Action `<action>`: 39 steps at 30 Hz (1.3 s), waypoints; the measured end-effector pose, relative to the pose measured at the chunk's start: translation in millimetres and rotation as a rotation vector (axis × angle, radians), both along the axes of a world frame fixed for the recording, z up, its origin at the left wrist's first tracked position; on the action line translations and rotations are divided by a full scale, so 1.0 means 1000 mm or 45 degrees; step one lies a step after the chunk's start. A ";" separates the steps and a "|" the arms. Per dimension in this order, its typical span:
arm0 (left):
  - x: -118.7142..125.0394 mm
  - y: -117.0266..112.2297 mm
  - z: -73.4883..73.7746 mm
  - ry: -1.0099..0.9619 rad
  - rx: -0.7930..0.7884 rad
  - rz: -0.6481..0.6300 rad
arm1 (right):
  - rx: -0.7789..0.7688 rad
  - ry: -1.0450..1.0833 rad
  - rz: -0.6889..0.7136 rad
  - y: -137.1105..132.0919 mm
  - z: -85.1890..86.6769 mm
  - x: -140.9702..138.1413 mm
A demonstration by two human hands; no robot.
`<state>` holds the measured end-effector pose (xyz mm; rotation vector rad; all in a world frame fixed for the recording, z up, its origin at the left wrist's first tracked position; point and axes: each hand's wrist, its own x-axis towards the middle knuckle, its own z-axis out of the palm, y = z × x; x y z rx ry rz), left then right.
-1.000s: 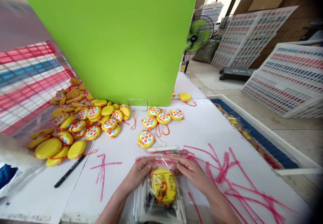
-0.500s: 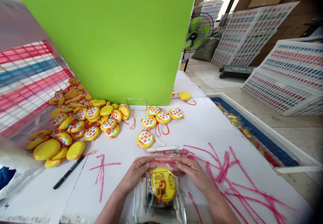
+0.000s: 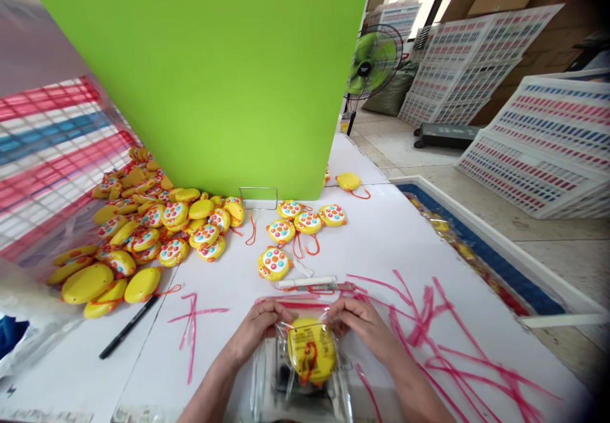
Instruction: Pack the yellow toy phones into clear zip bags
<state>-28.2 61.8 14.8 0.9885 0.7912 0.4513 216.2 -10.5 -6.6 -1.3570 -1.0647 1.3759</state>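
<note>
A clear plastic bag with a red strip along its top, a zip bag (image 3: 305, 312), is stretched between my two hands. Inside it sits a yellow animal-shaped toy (image 3: 312, 352), its plain back up, with an orange cord; dark print lies over it. My left hand (image 3: 260, 328) pinches the bag's upper left corner. At the upper right corner, my right hand (image 3: 362, 321) pinches it too. More clear bags (image 3: 267, 391) lie beneath, over a dark object I cannot make out. Just beyond my hands are a white pen (image 3: 307, 281) and a similar toy (image 3: 275, 263), buttons up.
A heap of yellow toys (image 3: 174, 214) spreads at the left, with a black marker (image 3: 128, 326) before it. A large green board (image 3: 214, 80) stands across the table's back. Several toys (image 3: 307, 221) lie mid-table. Right of the table is a blue-bottomed tray (image 3: 505, 270) holding bagged toys.
My hands have shifted their grip on the bag's top corners, and its red strip now shows more plainly. The bagged toy has moved slightly right. The surrounding things stay in place.
</note>
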 end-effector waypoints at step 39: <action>0.022 -0.032 -0.017 0.521 0.649 0.258 | 0.475 -0.554 -1.170 0.005 0.063 0.086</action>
